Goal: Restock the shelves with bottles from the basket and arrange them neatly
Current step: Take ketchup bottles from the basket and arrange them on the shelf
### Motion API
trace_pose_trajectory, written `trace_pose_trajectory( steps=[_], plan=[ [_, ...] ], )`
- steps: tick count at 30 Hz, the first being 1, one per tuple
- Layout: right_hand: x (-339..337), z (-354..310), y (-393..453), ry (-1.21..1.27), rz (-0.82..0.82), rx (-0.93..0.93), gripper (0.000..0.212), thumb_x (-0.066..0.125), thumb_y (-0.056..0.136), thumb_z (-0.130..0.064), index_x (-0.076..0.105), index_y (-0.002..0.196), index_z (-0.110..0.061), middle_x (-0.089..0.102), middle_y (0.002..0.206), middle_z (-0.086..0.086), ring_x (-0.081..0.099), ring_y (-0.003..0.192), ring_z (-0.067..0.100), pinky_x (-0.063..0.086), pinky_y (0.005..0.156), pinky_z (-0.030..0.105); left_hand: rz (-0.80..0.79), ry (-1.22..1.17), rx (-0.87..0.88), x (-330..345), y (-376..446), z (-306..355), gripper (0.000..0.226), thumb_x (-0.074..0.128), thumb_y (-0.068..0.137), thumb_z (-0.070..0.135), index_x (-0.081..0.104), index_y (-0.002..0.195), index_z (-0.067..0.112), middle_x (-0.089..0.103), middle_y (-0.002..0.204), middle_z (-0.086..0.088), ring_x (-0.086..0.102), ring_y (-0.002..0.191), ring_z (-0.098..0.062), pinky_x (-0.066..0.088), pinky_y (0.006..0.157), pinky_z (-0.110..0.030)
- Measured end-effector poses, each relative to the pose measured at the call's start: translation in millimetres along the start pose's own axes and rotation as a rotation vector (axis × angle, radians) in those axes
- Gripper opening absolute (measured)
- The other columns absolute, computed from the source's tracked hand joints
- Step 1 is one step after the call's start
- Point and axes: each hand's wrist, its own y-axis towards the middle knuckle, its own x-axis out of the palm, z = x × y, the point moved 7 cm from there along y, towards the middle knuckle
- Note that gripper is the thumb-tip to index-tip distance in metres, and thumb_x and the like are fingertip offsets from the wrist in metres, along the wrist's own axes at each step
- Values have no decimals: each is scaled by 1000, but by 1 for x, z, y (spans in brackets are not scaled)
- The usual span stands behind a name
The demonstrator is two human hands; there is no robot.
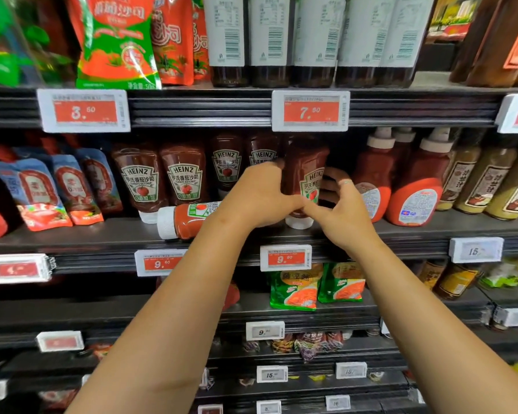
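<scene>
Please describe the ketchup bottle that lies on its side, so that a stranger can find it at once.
Look at the middle shelf, the one with the row of upside-down Heinz bottles. At its front edge, just beside the left hand, is the lying bottle. It alone lies flat, its white cap pointing left, while every neighbour stands.

5 upright Heinz bottles (141, 177), 1 fallen bottle (186, 219), 3 white-capped red bottles (416, 186).

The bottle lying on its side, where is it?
In the head view, the lying bottle is left of centre on the middle shelf, before the upright Heinz bottles, beside the left hand.
</scene>
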Motion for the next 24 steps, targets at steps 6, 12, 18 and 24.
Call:
trace_pose_trajectory(
  steps=[6,12,18,24],
  plan=[
    [7,7,8,-42,16,43,67,88,71,-44,52,124,-23,69,118,-4,68,106,13,57,95,44,-45,362,61,-10,-45,-47,77,71,84,54,42,149,27,58,133,-4,53,125,-27,44,104,-38],
    [29,-16,16,-171,32,-39,62,92,62,-52,56,109,-36,74,98,-13,70,91,4,55,78,27,26,441,88,-18,-67,-71,87,68,85,57,33,156,22,46,154,0,42,140,-23,33,117,-42],
    [78,-29,33,-267,-17,-17,57,90,67,-52,60,107,-24,74,112,6,68,104,23,56,92,40,1,539,98,-34,-78,-87,94,77,79,54,28,157,34,48,149,8,45,135,-20,35,113,-41],
    [119,-30,42,-363,-77,58,81,82,75,-57,55,133,-9,67,123,17,63,115,35,53,94,40,78,467,97,-41,-79,-89,92,87,71,47,44,151,34,60,140,8,54,128,-19,41,109,-38]
  ],
)
